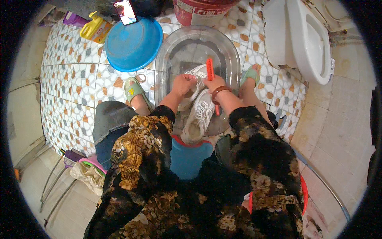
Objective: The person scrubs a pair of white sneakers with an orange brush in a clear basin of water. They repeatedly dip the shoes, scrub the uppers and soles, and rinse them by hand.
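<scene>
My left hand [184, 85] pinches the laces near the tongue of the farther white lace-up shoe [197, 71], its fingertips together. My right hand [215, 84], with a brown bangle at the wrist, holds a red-orange brush [210, 69] upright against that shoe's side. The nearer white shoe [197, 116] lies below my hands, its opening towards me and its laces tied. Both shoes are in or over a clear plastic tub [234, 56]. A red strip, perhaps part of another handle, shows below my right wrist.
An upturned blue basin [131, 44] with a phone [125, 12] on it lies left of the tub. Beyond are a yellow jug [95, 28], a purple packet [74, 19] and a red bucket [200, 12]. A white toilet [310, 41] stands at the right.
</scene>
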A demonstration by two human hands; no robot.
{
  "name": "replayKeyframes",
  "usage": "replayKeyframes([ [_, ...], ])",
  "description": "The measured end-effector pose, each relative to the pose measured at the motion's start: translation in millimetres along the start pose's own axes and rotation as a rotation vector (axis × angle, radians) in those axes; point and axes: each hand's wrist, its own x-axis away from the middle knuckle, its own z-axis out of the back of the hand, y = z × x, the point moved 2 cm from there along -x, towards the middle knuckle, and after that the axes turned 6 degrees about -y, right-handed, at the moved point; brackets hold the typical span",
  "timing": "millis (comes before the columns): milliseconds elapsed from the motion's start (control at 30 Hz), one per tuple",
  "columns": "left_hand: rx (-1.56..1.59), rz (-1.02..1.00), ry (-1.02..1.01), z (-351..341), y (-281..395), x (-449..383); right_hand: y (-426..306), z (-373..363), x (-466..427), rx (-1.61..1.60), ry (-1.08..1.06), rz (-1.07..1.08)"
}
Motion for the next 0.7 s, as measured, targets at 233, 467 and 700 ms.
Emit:
replayKeyframes([
  [233, 0.311, -0.072, 0.006, 7, 2, 6, -32, -30, 6, -0.382, 0.004, -0.041],
  [467, 0.401, 0.022, -0.049, 5, 3, 1, -26, -23, 9, -0.681, -0.137, -0.08],
  [700, 0.522, -0.173, 0.011, 3, 15, 17, -34, -12, 16, -1.24, -0.018, 0.116],
])
